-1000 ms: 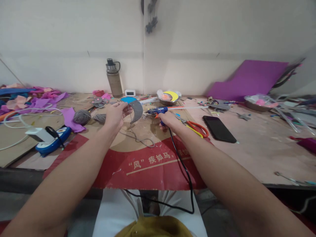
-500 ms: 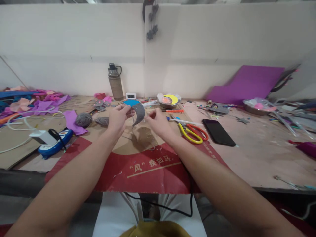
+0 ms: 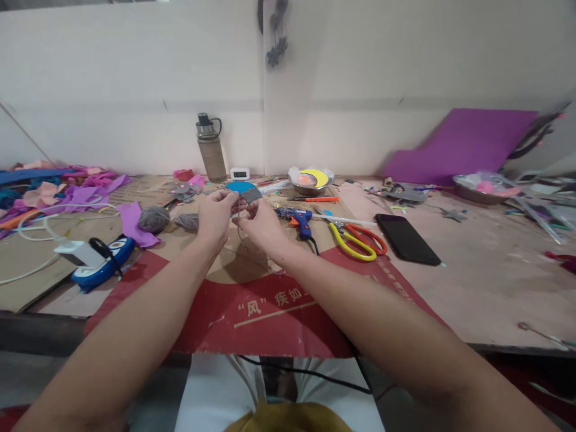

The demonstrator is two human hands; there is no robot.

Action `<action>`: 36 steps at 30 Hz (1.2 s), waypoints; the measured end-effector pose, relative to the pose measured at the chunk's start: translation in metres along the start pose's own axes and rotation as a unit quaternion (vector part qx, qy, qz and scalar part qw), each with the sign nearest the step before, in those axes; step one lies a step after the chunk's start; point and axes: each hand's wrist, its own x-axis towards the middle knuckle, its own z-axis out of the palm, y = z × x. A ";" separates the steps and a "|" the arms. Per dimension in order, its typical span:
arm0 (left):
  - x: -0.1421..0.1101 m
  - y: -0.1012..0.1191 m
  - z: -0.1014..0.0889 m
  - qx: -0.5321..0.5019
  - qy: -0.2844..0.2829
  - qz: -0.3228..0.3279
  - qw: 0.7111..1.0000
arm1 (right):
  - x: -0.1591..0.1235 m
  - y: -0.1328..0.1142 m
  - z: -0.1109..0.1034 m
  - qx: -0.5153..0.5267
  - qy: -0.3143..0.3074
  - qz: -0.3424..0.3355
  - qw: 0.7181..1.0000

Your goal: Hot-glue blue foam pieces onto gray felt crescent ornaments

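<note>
My left hand [image 3: 216, 215] is closed in a pinch on a crescent [image 3: 240, 188], blue at its top and covered in grey yarn toward the right. My right hand [image 3: 263, 228] is close beside it, its fingertips pinched at a strand of grey yarn [image 3: 240, 231] just under the crescent. The fingers hide the lower tip of the piece. A grey yarn ball [image 3: 153, 219] lies left of my left hand, and a smaller one [image 3: 186, 221] sits nearer to it. Right of my right hand lies a blue glue gun [image 3: 302, 222].
Yellow-handled scissors [image 3: 355, 246] and an orange-handled pair lie beside a black phone [image 3: 407, 239]. Behind stand a bottle [image 3: 211, 153] and a metal bowl [image 3: 312, 190] with a yellow crescent. A blue power strip [image 3: 103, 267] with cables is at left, near felt scraps [image 3: 76, 198].
My right hand has moved left, from apart from the crescent to right against it, covering its lower part. The glue gun now shows where that hand was. The view has shifted slightly.
</note>
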 end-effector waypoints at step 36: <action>-0.005 -0.001 0.003 0.045 -0.012 0.029 0.999 | 0.020 0.002 -0.035 -0.027 0.130 -0.206 0.969</action>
